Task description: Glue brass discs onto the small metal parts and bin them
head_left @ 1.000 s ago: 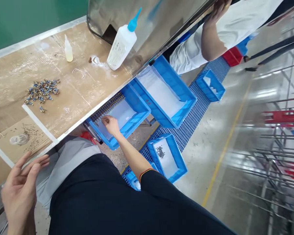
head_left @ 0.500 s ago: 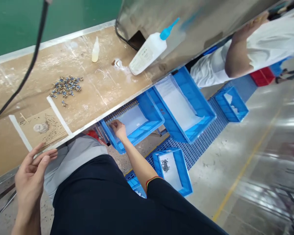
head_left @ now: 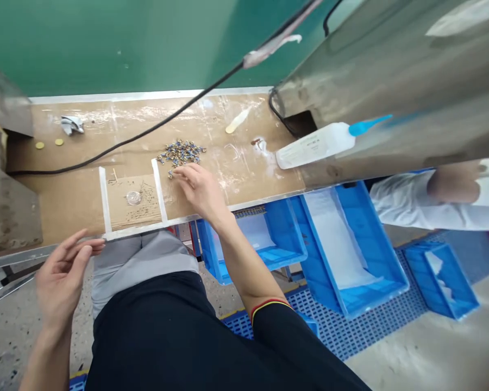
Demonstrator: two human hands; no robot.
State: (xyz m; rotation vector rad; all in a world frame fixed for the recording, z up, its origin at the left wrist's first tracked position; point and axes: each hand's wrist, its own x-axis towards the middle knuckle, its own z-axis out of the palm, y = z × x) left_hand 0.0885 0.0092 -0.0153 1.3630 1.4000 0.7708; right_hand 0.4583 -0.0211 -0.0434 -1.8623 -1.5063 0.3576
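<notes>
Right hand (head_left: pixel 201 190) on tan scuffed bench top (head_left: pixel 244 174), fingers curled just beside rough heap of small metal parts (head_left: pixel 181 152); grip unclear. Left hand (head_left: pixel 63 271) open, fingers apart, in free air past bench edge.

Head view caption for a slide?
Right hand at a pile of small metal parts on a bench; left hand raised.

Two of the person's hands show, the left hand (head_left: pixel 67 277) and the right hand (head_left: pixel 199 190). The tabletop (head_left: pixel 248 168) carries one glue bottle (head_left: pixel 313 146) with a blue nozzle, one smaller bottle (head_left: pixel 237 120), two gold discs (head_left: pixel 39 145), one crumpled tissue (head_left: pixel 72 125), two white tape strips (head_left: pixel 158 190), one clear dish (head_left: pixel 133 197), and one heap of small metal parts (head_left: pixel 181 152), too many to count. Below stand three blue crates (head_left: pixel 372 244).
</notes>
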